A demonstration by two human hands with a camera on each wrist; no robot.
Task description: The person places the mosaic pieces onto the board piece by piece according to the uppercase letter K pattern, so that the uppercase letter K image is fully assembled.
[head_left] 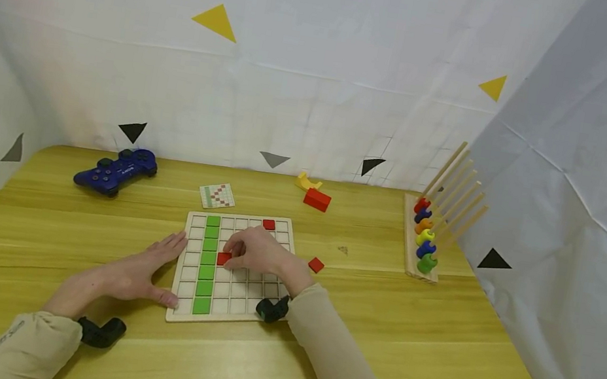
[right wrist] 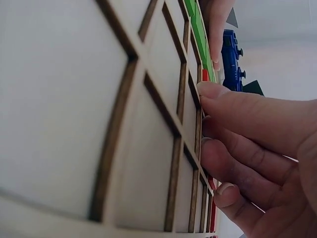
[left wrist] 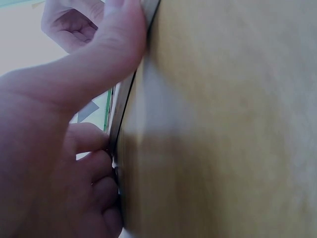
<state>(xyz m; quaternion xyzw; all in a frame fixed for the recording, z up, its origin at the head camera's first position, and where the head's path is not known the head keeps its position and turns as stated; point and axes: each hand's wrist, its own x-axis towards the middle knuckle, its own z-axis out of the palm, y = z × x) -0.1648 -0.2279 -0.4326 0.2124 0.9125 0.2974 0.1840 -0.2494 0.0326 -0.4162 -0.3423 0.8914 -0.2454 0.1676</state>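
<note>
A wooden grid board (head_left: 223, 322) lies on the table, with a column of green tiles (head_left: 206, 272) near its left side. My left hand (head_left: 138, 272) rests along the board's left edge, fingers extended and thumb at the near corner. Over the middle of the board, my right hand (head_left: 258, 252) has thumb and bent fingers at a red square tile (head_left: 223, 259), beside the green column. In the right wrist view the thumb tip touches this red tile (right wrist: 205, 75). Another red tile (head_left: 269, 224) sits in the far row. My right hand hides several cells.
Right of the board lies a loose red tile (head_left: 316, 265). Behind it are a small pattern card (head_left: 217, 196), a red block (head_left: 317, 199) and a yellow curved piece (head_left: 305, 181). A blue game controller (head_left: 117, 171) is at far left, a peg rack with coloured beads (head_left: 412, 246) at right.
</note>
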